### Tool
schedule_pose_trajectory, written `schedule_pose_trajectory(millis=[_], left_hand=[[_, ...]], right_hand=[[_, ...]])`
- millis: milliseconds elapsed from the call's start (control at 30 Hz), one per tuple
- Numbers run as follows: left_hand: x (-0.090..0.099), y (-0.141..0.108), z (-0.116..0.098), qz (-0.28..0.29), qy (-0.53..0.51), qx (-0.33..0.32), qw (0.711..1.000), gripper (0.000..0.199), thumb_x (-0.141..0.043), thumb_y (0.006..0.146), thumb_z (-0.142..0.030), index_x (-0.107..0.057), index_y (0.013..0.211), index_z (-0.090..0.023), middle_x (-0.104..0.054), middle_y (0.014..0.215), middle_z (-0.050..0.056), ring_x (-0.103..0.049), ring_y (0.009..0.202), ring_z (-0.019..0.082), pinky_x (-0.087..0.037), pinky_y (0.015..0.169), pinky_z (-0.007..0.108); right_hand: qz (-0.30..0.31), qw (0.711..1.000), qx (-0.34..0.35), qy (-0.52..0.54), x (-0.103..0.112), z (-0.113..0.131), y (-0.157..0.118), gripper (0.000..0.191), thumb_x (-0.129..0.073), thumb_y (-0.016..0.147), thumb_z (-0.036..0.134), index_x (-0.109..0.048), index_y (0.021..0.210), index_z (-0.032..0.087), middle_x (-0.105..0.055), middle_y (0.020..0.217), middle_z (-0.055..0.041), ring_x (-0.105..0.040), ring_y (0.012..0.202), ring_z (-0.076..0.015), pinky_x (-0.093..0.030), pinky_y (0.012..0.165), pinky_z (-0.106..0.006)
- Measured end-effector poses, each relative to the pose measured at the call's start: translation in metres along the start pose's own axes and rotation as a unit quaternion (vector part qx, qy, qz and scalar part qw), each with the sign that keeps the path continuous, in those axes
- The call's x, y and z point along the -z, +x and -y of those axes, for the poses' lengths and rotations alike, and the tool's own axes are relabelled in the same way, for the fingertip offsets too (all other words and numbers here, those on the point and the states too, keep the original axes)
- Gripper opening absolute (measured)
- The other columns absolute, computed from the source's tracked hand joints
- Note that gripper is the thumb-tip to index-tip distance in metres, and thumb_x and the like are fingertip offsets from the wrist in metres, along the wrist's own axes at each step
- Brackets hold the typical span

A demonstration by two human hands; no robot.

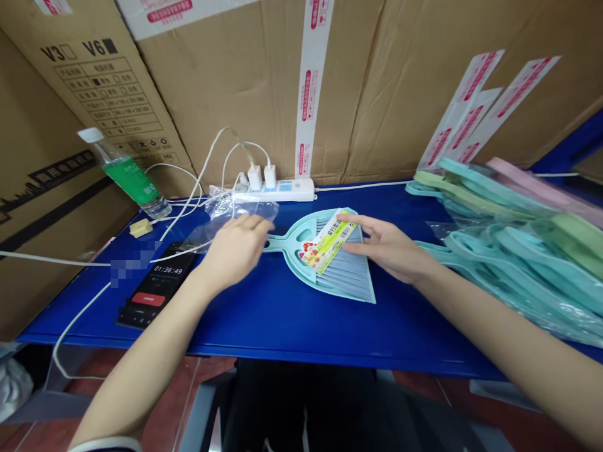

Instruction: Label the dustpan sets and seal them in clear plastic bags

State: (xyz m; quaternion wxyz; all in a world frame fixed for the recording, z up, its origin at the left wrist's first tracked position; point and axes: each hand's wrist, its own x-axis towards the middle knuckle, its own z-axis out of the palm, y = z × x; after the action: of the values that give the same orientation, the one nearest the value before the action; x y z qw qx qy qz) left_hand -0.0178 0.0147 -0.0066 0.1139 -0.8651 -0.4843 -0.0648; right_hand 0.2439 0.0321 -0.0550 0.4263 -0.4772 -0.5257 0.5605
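so the teal dustpan (294, 254) is lying flat on the blue table (282, 333), right between the two hands, with grey-blue brush bristles (348, 273) showing inside it, probably nested so the pair stays compact. right hand (389, 248) has thumb and fingertips pinched on the far end of the printed label card (327, 245), which lies at a slant over the dustpan, and holding just that end leaves most of the print uncovered. left hand (240, 248) is curled over the handle end, maybe to steady it, but the knuckles hide the fingertips so can't tell if it's gripping. crumpled clear plastic (221, 207) sits just behind that hand. more wrapped sets (522, 270) are piled on the right, i guess to stay within reach.
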Motion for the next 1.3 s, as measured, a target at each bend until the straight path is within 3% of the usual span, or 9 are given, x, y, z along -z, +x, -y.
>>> schedule_pose_trajectory(millis=[133, 233, 333, 433, 600, 667, 867, 1133, 1300], left_hand=[[-0.010, -0.002, -0.014, -0.009, -0.125, -0.213, 0.969, 0.039, -0.036, 0.100, -0.031, -0.054, 0.133, -0.021, -0.052, 0.144, 0.008, -0.040, 0.139, 0.025, -0.038, 0.111, 0.047], [-0.015, -0.005, -0.024, 0.022, -0.141, -0.252, 0.957, 0.042, -0.033, 0.101, -0.033, -0.054, 0.135, -0.018, -0.051, 0.144, 0.010, -0.034, 0.142, 0.026, -0.033, 0.115, 0.048], [-0.016, -0.007, -0.032, 0.029, -0.145, -0.250, 0.957, 0.044, -0.034, 0.100, -0.035, -0.053, 0.135, -0.018, -0.052, 0.142, 0.012, -0.035, 0.141, 0.028, -0.033, 0.114, 0.049], [-0.016, -0.008, -0.041, 0.025, -0.150, -0.256, 0.955, 0.046, -0.035, 0.099, -0.037, -0.054, 0.134, -0.015, -0.055, 0.135, 0.015, -0.041, 0.134, 0.030, -0.037, 0.111, 0.049], [-0.018, -0.009, -0.049, 0.014, -0.157, -0.271, 0.950, 0.048, -0.033, 0.099, -0.039, -0.051, 0.135, -0.013, -0.055, 0.130, 0.017, -0.046, 0.126, 0.029, -0.040, 0.106, 0.047], [-0.019, -0.010, -0.049, 0.012, -0.156, -0.275, 0.949, 0.050, -0.035, 0.099, -0.040, -0.049, 0.137, -0.012, -0.054, 0.132, 0.018, -0.046, 0.125, 0.030, -0.040, 0.105, 0.047], [-0.022, -0.011, -0.049, 0.017, -0.141, -0.275, 0.951, 0.048, -0.035, 0.098, -0.037, -0.048, 0.136, -0.010, -0.051, 0.140, 0.017, -0.045, 0.128, 0.029, -0.038, 0.106, 0.046], [-0.016, -0.008, -0.043, -0.041, -0.106, -0.293, 0.949, 0.044, -0.032, 0.099, -0.034, -0.054, 0.130, -0.011, -0.061, 0.128, 0.015, -0.053, 0.115, 0.026, -0.042, 0.097, 0.040], [-0.005, -0.005, -0.025, -0.082, 0.019, -0.088, 0.993, 0.039, -0.035, 0.094, -0.016, -0.060, 0.125, -0.015, -0.067, 0.113, 0.014, -0.057, 0.106, 0.029, -0.045, 0.086, 0.042]], right_hand=[[0.023, 0.999, -0.017, 0.025, 0.000, 0.003, -0.001, 0.054, -0.076, 0.059, 0.017, -0.068, 0.112, 0.020, -0.069, 0.119, -0.0064, -0.063, 0.113, -0.0263, -0.048, 0.103, -0.046], [0.025, 0.999, -0.015, 0.042, -0.003, 0.005, -0.002, 0.044, -0.073, 0.066, 0.020, -0.069, 0.110, 0.021, -0.066, 0.125, -0.0061, -0.060, 0.118, -0.0256, -0.047, 0.104, -0.044], [0.015, 0.998, -0.023, 0.052, -0.007, 0.005, -0.003, 0.057, -0.070, 0.072, 0.020, -0.058, 0.128, 0.024, -0.066, 0.125, -0.0059, -0.061, 0.117, -0.0237, -0.050, 0.102, -0.042], [0.021, 0.997, -0.039, 0.063, -0.009, 0.003, -0.004, 0.090, -0.070, 0.073, 0.016, -0.026, 0.151, 0.030, -0.068, 0.121, -0.0048, -0.064, 0.112, -0.0224, -0.053, 0.098, -0.041], [0.030, 0.996, -0.045, 0.074, -0.010, -0.001, -0.003, 0.115, -0.071, 0.073, 0.010, 0.007, 0.154, 0.032, -0.068, 0.121, -0.0053, -0.066, 0.111, -0.0243, -0.055, 0.096, -0.047], [0.011, 0.995, -0.056, 0.080, -0.011, 0.001, -0.003, 0.111, -0.071, 0.074, 0.010, 0.003, 0.155, 0.028, -0.069, 0.121, -0.0068, -0.066, 0.111, -0.0245, -0.054, 0.096, -0.046], [0.027, 0.992, -0.087, 0.090, -0.013, 0.008, -0.003, 0.056, -0.065, 0.078, 0.010, -0.049, 0.130, 0.020, -0.069, 0.122, -0.0086, -0.065, 0.112, -0.0241, -0.052, 0.099, -0.042], [0.057, 0.990, -0.108, 0.071, -0.007, 0.007, -0.006, 0.078, -0.073, 0.073, 0.012, -0.036, 0.140, 0.026, -0.073, 0.111, -0.0068, -0.069, 0.104, -0.0255, -0.058, 0.090, -0.045], [0.055, 0.992, -0.099, 0.052, -0.001, 0.007, -0.005, 0.082, -0.074, 0.073, 0.013, -0.035, 0.143, 0.024, -0.072, 0.113, -0.0086, -0.070, 0.101, -0.0255, -0.060, 0.087, -0.042]])
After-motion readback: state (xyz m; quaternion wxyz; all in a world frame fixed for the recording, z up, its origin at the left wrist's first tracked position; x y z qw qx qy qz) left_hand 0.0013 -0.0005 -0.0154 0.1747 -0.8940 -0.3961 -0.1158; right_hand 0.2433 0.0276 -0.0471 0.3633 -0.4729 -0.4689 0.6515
